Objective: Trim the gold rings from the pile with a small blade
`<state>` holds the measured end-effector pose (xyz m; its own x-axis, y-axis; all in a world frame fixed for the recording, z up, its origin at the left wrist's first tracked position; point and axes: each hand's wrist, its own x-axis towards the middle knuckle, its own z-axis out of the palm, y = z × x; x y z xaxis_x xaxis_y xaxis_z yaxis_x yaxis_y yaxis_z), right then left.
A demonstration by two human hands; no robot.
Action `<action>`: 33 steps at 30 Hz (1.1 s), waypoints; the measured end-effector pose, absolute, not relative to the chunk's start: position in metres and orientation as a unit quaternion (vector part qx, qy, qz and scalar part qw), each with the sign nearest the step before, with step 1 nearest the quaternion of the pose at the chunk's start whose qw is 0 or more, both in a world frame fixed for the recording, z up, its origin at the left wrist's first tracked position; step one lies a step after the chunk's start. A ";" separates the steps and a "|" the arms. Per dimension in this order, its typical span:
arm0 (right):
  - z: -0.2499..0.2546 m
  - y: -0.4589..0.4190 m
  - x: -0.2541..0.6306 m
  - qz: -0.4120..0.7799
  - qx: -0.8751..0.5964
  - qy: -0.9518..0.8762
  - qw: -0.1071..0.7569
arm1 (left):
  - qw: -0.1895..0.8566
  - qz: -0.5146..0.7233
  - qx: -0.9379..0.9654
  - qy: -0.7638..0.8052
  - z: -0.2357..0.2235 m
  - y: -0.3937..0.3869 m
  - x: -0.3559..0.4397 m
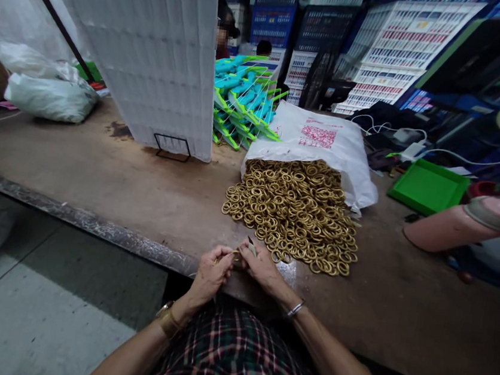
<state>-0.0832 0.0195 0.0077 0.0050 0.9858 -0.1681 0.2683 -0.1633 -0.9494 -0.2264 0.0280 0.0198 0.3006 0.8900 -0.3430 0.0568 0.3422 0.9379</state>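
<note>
From my remote seat I have the ring (pixel 236 253) as the thing in hand, a small brass-coloured loop over the near edge of the surface (pixel 150 188). I'd judge the work to be at an early or middle stage: this one piece is being handled, while a large heap of rings (pixel 296 211) lies loose beyond it. Which of those, if any, are finished I can't tell from here.

On my left hand (pixel 213 272), thumb and fingers are closed in a narrow pinch on the ring. My right hand (pixel 262 267) meets it from the other side, fingers curled in, and appears to grip a slim tool (pixel 251 247) with a dark tip; whether the tip touches the ring I can't make out.

Just past my hands, the heap spreads from the mouth of the white sack (pixel 328 137), which lies towards the far edge. Beside the sack, at the far edge, are stacked turquoise-and-green pieces (pixel 243 105), and left of them a pale panel (pixel 152 50) stands upright. Towards the right end I see a green tray (pixel 430 187) and a pink bottle (pixel 453 227) lying tilted.
</note>
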 end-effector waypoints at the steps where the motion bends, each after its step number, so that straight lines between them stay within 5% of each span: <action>1: 0.007 0.019 -0.083 0.497 -0.601 -0.503 0.372 | 0.641 0.322 0.485 0.500 0.021 0.027 -0.226; 14: 0.015 0.011 -0.094 0.578 -0.595 -0.407 0.384 | 0.653 0.328 0.474 0.492 0.024 0.020 -0.227; 24: 0.015 0.016 -0.093 0.383 -0.646 -0.561 0.348 | 0.718 0.284 0.448 0.451 0.016 0.019 -0.232; 33: 0.012 0.017 -0.095 0.381 -0.632 -0.582 0.342 | 0.775 0.290 0.376 0.418 0.023 0.018 -0.237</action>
<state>-0.0952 0.0171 0.0121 0.0329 0.9959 -0.0838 0.4739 -0.0893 -0.8761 -0.2372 0.0181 0.0226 0.4833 0.7630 -0.4292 -0.1349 0.5493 0.8247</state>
